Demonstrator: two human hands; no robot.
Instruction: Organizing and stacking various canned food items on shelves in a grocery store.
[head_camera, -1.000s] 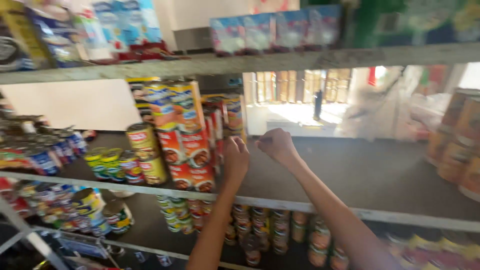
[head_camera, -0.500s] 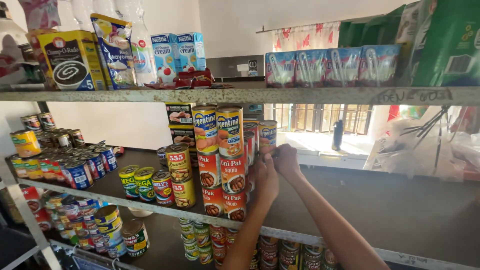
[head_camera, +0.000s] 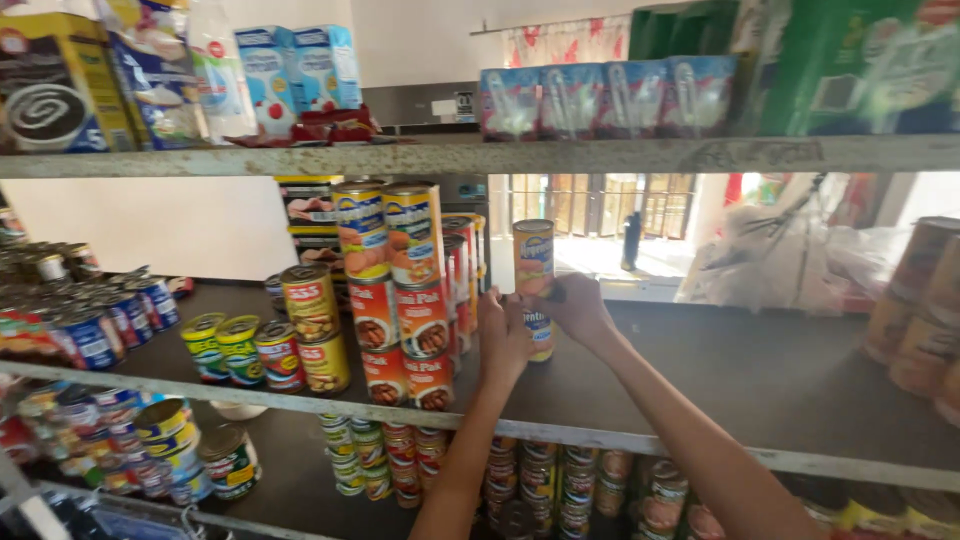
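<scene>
Metal and rigid, the two stacked yellow-labelled cylindrical cans (head_camera: 534, 272) stand on the dark middle shelf (head_camera: 760, 370), just right of the tall can stacks (head_camera: 395, 290). Your left hand (head_camera: 503, 340) and right hand (head_camera: 575, 308) are clamped around them; they look heavy and smooth-sided, so grip low at the join.

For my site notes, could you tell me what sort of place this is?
Probably a small grocery shop: open metal shelves carry stacked cans, cartons and drink pouches, and both hands hold a tall can.
</scene>
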